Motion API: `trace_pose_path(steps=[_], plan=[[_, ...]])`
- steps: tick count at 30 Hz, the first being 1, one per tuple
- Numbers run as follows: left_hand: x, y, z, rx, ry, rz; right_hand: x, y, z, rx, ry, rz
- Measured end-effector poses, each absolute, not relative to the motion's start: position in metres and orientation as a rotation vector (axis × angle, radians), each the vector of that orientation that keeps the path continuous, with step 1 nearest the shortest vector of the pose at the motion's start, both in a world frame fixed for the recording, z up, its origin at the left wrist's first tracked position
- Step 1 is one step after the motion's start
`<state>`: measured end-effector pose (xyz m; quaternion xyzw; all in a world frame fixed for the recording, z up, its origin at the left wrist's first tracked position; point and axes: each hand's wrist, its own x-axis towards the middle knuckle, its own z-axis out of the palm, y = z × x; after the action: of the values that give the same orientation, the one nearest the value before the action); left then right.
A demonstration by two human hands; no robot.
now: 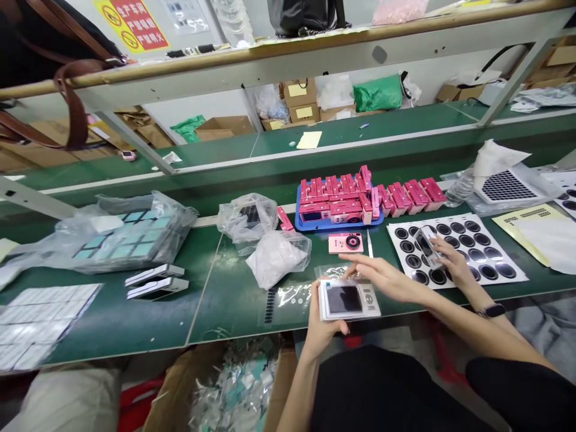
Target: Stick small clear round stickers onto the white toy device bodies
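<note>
My left hand grips a white compact camera by its left end, thumb along the lower edge. Its back faces up, showing a dark screen and buttons on the right. A small teal tab sits at the screen's upper left corner. Just above the camera's top edge is my right hand, fingers stretched out to the left; I see nothing held in it. Beyond it a pink camera lies with its round lens up. Beneath and left of my hands, a clear plastic sheet lies on the green table.
A co-worker's hand with a watch holds another camera over a sheet of black round stickers. A blue tray holds several pink cameras. Two white cameras stand left. An open carton of scraps is below the edge.
</note>
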<state>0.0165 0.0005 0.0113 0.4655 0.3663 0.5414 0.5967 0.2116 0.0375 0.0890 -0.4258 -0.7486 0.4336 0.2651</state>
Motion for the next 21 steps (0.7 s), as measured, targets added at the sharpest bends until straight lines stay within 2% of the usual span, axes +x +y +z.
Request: trace_pose_path(steps=[2,7,10,12,16,18,21], plan=[[0.018,-0.001,0.013,1.071,0.857,1.243,0.213,0.035,0.092,-1.181,-1.999,1.177],[0.024,0.0,0.013,1.03,0.933,1.286,0.204,0.016,0.082,-1.049,-2.434,0.682],[0.022,0.001,0.013,1.064,0.959,1.306,0.199,0.015,0.073,-0.997,-2.51,0.562],[0.017,0.0,0.012,1.101,0.933,1.305,0.201,0.022,0.072,-0.931,-2.461,0.675],[0.008,-0.002,0.011,1.137,0.881,1.267,0.21,0.041,0.079,-0.908,-2.082,1.307],[0.006,-0.003,0.011,1.13,0.888,1.26,0.213,0.045,0.084,-0.922,-1.917,1.511],[0.008,-0.003,0.011,1.104,0.905,1.266,0.211,0.04,0.087,-0.936,-1.994,1.392]])
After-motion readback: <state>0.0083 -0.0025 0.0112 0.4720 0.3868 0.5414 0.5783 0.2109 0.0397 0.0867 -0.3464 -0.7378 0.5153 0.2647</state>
